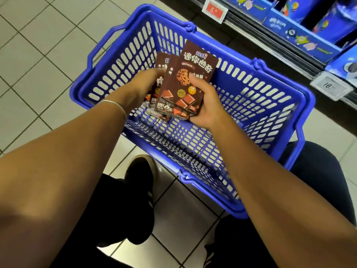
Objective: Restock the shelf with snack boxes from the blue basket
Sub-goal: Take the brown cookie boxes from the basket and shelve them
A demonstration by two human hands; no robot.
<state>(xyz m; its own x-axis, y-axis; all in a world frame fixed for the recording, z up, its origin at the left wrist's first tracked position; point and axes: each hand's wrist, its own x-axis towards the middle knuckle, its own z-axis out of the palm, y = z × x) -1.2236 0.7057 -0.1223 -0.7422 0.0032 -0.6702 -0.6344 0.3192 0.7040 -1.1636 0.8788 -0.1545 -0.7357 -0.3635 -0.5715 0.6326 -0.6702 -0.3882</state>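
The brown snack boxes (190,82) are held up inside the blue basket (286,81). They look light and stiff but easy to squash, so hold the edges. The right hand (204,105) grips the front one, and the left hand (143,84) grips those behind.

Rear snack box (163,61) half hidden, shelf (270,43) cut off at edge

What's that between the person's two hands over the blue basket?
The head view shows brown snack boxes fanned out there, gripped from one side by the left hand and from the other by the right hand.
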